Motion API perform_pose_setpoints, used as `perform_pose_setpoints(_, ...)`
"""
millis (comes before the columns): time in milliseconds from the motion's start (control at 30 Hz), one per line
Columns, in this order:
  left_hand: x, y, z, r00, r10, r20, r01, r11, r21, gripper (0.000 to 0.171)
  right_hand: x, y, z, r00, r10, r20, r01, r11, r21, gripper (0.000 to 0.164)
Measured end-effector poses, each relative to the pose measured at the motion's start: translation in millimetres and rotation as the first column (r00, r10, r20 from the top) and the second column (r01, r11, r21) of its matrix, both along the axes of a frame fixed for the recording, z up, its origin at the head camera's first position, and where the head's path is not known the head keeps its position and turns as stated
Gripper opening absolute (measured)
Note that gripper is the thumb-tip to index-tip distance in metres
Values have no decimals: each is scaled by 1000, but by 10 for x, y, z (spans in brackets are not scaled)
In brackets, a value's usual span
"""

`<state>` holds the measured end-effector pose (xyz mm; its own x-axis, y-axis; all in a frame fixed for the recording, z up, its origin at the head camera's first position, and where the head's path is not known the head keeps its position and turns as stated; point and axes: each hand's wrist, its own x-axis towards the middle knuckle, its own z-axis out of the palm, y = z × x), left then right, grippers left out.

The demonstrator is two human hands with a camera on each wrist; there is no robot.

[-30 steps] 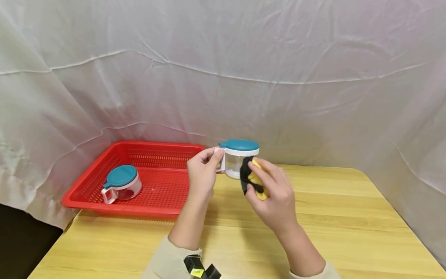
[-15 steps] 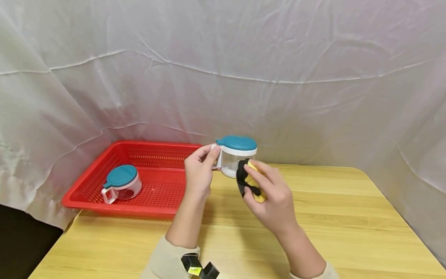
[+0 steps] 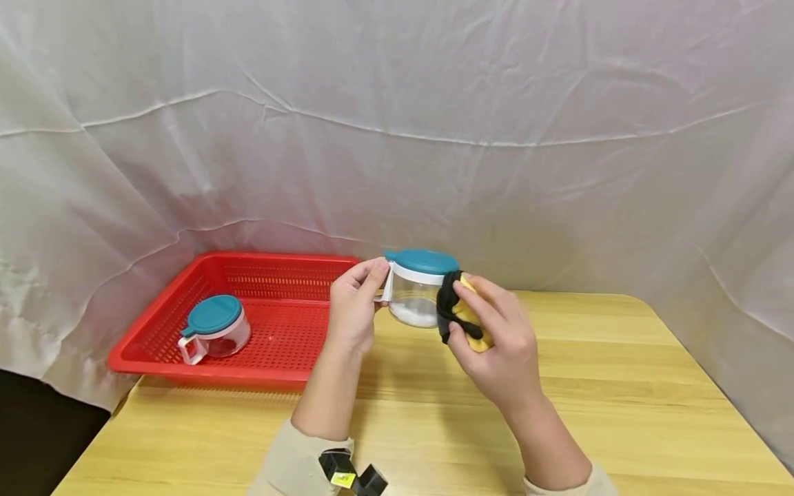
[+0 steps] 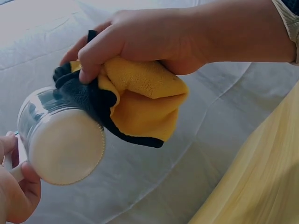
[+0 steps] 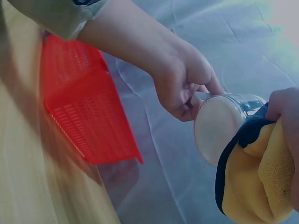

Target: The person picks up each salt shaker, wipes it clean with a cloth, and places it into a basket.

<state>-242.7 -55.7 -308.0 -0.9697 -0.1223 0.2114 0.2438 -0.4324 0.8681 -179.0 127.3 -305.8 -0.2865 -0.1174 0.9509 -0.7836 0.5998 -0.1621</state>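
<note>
My left hand grips the white handle of a clear glass seasoning jar with a teal lid, held up above the table. White contents show at its bottom, and its underside faces the left wrist view. In my right hand is a bunched yellow cloth with a black side and edging, pinched between thumb and fingers. The cloth lies against the jar's right side, covering part of the glass. A second seasoning jar, also teal-lidded with a white handle, stands in the red basket on the left.
The basket, seen from its outer side in the right wrist view, has perforated walls and sits on the wooden table. A pale fabric curtain hangs close behind the table and along both sides.
The right hand's cloth has moved right and slightly up along the jar, from its front to its right side. The jar has shifted a little left and tilts slightly.
</note>
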Motion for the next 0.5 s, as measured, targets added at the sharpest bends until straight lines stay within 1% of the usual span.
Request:
perform_pose_setpoints(133, -7, -19, 2, 999, 41, 14, -41, 999, 20, 13, 38, -109, 5, 996, 26, -84, -16, 993, 115, 40)
perform_pose_setpoints(200, -15, -35, -2, 998, 59, 16, -59, 998, 31, 15, 54, -154, -2, 994, 52, -96, -35, 985, 168, 41)
perform_pose_setpoints(300, -33, -68, -3, 997, 68, 20, -69, 996, 53, 15, 62, -193, -18, 991, 98, -88, -77, 973, 219, 42)
perform_pose_setpoints(400, -49, -98, 5, 998, 57, 29, -59, 995, 85, 13, 62, -199, -25, 988, 138, -70, -119, 966, 229, 42)
perform_pose_setpoints(500, -56, -109, 17, 999, 25, 42, -29, 995, 98, 12, 54, -176, -32, 987, 149, -59, -135, 972, 192, 40)
